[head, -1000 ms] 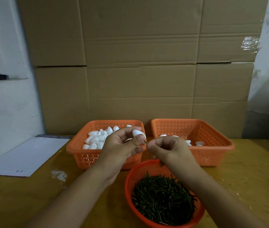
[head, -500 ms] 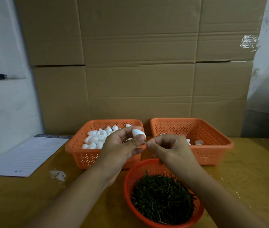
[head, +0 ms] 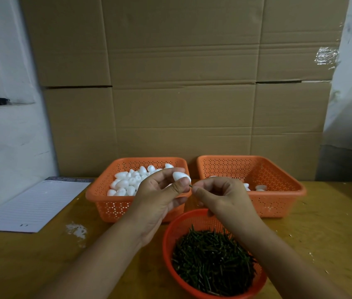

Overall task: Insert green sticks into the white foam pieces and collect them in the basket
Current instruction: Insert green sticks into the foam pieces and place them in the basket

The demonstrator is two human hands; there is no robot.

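Mid-insertion, above the round basket of green sticks. Left hand pinching a white foam piece between thumb and fingers; right hand clamped on a green stick, tip at the foam's blunt end. Best to keep the foam steady, hold the stick in line with its long axis, push gently and straight, then drop into the right basket, just beyond.
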